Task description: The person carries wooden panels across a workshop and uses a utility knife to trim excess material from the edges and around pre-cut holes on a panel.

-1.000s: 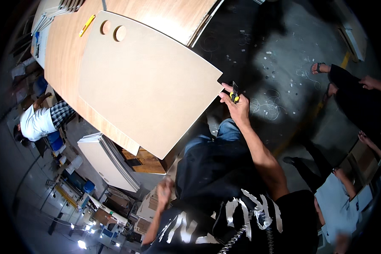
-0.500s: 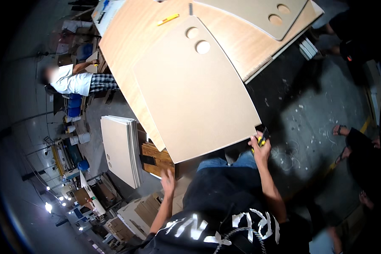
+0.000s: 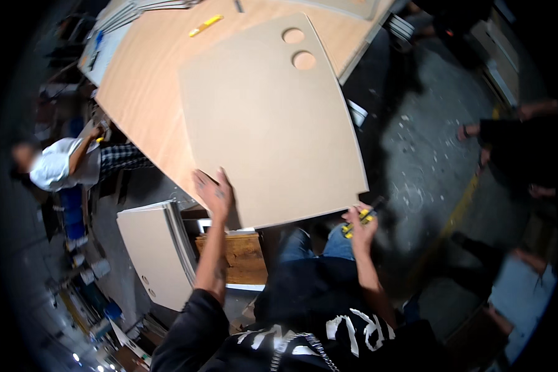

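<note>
A large beige panel [image 3: 266,130] with two round holes near its far right corner lies on the wooden table, its near end reaching past the table edge toward me. At its near left edge my left hand [image 3: 215,193] is laid with the fingers apart, and it grips nothing. By the near right corner, my right hand [image 3: 363,230] is closed round a black and yellow utility knife [image 3: 367,217]. A small notch shows in the panel's corner just above that hand.
The wooden table [image 3: 146,93] carries a yellow cutter [image 3: 206,25] at its far side. More holed panels [image 3: 158,251] stand stacked at lower left beside a brown wooden box [image 3: 245,257]. One person [image 3: 68,161] works at far left; other people are at right.
My left hand has risen from beside the panel to its near left edge. The panel's near end has shifted slightly left. My right hand keeps hold of the knife, a little lower.
</note>
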`<state>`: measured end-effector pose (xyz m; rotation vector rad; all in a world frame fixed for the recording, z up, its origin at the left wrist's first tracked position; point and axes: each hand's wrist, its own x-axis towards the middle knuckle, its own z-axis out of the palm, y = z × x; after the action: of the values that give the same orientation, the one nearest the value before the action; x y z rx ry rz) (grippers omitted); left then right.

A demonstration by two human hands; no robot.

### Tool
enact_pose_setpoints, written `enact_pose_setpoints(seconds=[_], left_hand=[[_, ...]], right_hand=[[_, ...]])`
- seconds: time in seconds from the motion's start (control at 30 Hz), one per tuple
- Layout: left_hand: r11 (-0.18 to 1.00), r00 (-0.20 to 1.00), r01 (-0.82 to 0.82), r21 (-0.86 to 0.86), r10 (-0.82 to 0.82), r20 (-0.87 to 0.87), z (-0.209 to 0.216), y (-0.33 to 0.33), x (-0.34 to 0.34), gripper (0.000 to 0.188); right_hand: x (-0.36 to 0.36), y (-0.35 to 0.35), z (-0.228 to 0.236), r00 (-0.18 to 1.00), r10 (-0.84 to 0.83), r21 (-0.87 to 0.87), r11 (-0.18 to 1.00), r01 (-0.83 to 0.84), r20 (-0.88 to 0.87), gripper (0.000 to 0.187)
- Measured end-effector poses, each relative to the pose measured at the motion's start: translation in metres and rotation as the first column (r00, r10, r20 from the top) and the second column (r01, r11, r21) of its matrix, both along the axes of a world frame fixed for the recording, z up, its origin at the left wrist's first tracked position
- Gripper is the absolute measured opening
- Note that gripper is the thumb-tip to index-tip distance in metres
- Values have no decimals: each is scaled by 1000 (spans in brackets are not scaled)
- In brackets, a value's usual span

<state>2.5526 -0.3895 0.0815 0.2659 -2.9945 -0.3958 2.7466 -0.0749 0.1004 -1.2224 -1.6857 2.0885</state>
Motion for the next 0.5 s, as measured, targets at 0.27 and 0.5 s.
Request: enact_pose_setpoints(seconds=[0.27,0.5], left_hand=[[786,790,605,-129,-613,-33,11,76,-43,56],[365,391,908,-207,-915,100,18,203,-2,68]], right_hand=[[32,-32,-3,1000,28,-159,987,-29,-11,22],[86,21,-9,996,34,-615,788,26,87,28]])
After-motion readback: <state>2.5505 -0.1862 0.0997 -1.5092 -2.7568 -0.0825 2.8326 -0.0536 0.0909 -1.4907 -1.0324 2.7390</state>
